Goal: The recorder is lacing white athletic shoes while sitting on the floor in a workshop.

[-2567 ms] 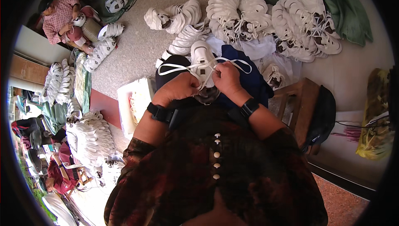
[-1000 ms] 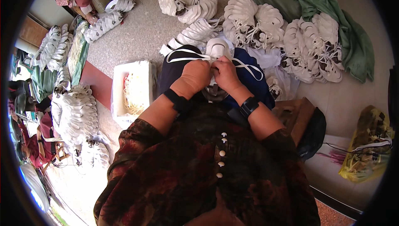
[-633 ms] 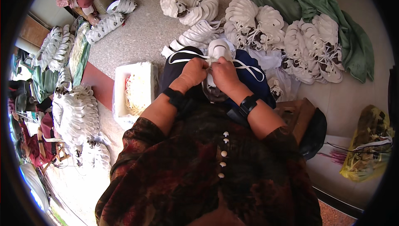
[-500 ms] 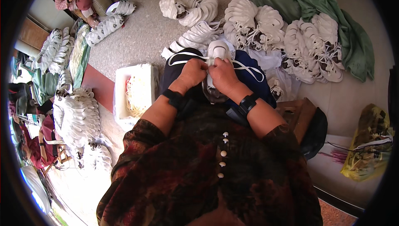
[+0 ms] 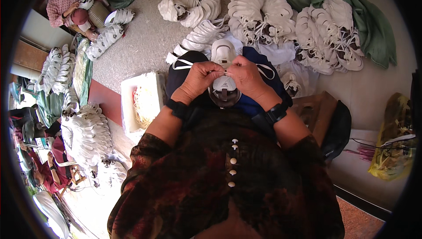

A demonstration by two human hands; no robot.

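Note:
A white sneaker (image 5: pixel 223 53) rests between my knees, its toe pointing away from me and its dark heel opening near my belly. My left hand (image 5: pixel 200 81) and my right hand (image 5: pixel 247 78) meet above its middle, fingertips pinched. Both grip a white shoelace (image 5: pixel 266 71), a short stretch of which runs between the fingertips. One loop of it shows beyond my right hand and another beside my left wrist. My hands hide part of the lacing. A black band circles each of my wrists.
Rows of white shoes (image 5: pixel 246 8) lie on the floor ahead and to the right, by a green cloth (image 5: pixel 369 32). A white bin (image 5: pixel 128 103) of pale laces stands at my left. Other people (image 5: pixel 66 1) sit at the far left. A wooden stool (image 5: pixel 314 107) is on my right.
The long lace loops that spread to both sides now show less. My hands have come to face each other above the shoe, fingertips together. The whole view has shifted slightly.

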